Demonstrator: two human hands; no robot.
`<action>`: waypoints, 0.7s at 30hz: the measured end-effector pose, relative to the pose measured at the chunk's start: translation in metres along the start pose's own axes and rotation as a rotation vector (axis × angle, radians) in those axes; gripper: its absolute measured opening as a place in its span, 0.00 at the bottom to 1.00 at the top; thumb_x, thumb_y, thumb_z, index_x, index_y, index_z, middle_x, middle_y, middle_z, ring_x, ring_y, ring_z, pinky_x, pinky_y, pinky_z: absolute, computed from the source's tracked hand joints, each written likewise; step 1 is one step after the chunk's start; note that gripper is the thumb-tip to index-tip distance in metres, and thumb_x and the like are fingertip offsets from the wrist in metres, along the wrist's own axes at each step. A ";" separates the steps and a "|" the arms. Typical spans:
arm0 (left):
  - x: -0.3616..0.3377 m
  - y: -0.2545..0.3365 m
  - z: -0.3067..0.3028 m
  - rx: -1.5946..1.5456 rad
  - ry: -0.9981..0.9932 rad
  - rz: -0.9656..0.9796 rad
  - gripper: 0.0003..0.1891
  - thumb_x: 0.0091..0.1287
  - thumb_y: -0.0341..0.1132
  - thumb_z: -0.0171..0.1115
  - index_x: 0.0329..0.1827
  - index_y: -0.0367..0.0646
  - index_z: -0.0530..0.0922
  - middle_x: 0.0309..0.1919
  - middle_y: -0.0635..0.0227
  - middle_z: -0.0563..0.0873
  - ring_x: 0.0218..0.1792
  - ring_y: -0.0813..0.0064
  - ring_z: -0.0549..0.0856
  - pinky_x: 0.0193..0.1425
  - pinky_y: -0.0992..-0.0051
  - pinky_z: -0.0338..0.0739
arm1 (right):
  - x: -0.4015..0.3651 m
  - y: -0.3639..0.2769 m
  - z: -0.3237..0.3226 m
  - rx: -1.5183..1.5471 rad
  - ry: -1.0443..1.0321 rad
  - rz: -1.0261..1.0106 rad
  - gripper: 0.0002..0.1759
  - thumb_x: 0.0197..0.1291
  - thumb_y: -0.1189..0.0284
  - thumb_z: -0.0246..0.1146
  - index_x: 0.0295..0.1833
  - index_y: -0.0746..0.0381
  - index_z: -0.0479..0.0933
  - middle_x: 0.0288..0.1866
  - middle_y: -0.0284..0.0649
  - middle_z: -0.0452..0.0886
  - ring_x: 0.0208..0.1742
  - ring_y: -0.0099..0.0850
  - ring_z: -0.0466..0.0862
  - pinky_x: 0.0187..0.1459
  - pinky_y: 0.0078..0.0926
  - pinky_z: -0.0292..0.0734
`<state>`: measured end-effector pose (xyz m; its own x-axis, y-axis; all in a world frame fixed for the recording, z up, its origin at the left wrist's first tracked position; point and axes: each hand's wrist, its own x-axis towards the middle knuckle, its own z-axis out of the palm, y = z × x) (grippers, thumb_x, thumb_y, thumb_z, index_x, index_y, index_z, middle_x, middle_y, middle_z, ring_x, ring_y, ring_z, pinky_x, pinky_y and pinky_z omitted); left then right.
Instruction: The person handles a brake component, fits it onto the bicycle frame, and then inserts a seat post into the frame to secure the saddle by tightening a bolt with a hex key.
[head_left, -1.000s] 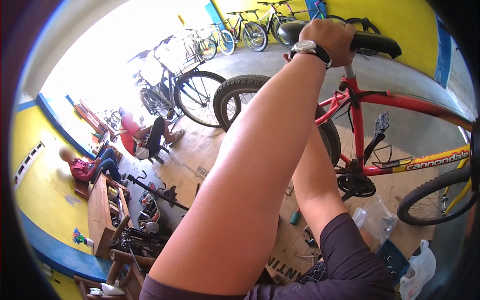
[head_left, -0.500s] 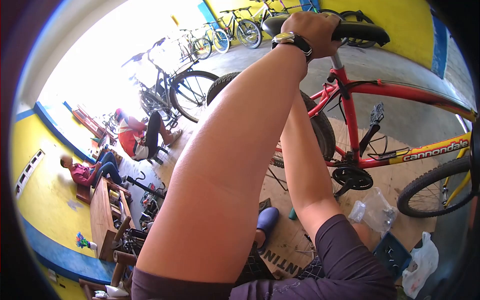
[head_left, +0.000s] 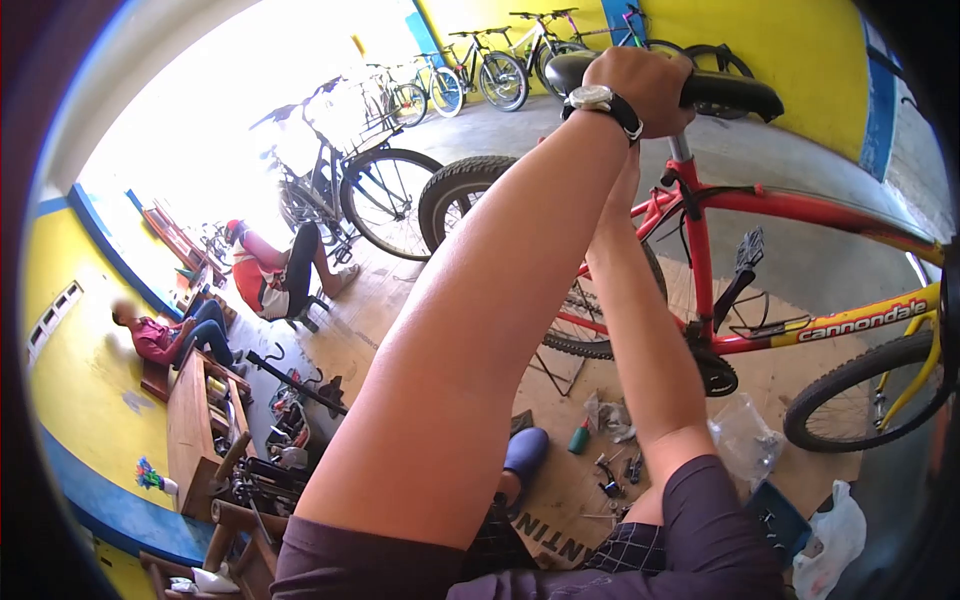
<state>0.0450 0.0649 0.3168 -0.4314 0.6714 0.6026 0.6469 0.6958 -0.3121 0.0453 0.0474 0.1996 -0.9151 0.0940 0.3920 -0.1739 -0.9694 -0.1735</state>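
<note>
Left hand point(head_left: 645, 85) has its fingers clamped over the saddle point(head_left: 735, 92) of the red bike point(head_left: 800, 205). The right hand point(head_left: 622, 185) fingers are hidden, so I cannot tell.

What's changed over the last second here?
The right forearm has straightened upward, its hand hidden behind the left arm. A blue shoe has come into view below. The left hand keeps its grip on the black bicycle saddle; the red bicycle frame stays upright.

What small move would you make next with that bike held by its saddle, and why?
Probably just steady the bicycle upright with the left hand, which grips the saddle: only that hand visibly holds it, and small tools lie on the floor beside the rear wheel.
</note>
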 end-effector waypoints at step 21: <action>0.015 0.015 -0.012 -0.056 -0.111 -0.037 0.22 0.60 0.54 0.66 0.53 0.54 0.85 0.42 0.65 0.90 0.46 0.60 0.90 0.53 0.61 0.84 | 0.012 0.035 -0.004 0.272 -0.090 -0.135 0.46 0.69 0.31 0.41 0.72 0.58 0.69 0.67 0.41 0.75 0.68 0.37 0.74 0.67 0.42 0.69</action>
<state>0.0559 0.0817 0.3301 -0.5206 0.6717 0.5270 0.6620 0.7074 -0.2477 0.0268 0.0151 0.1948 -0.8526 0.2174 0.4753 -0.1769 -0.9758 0.1289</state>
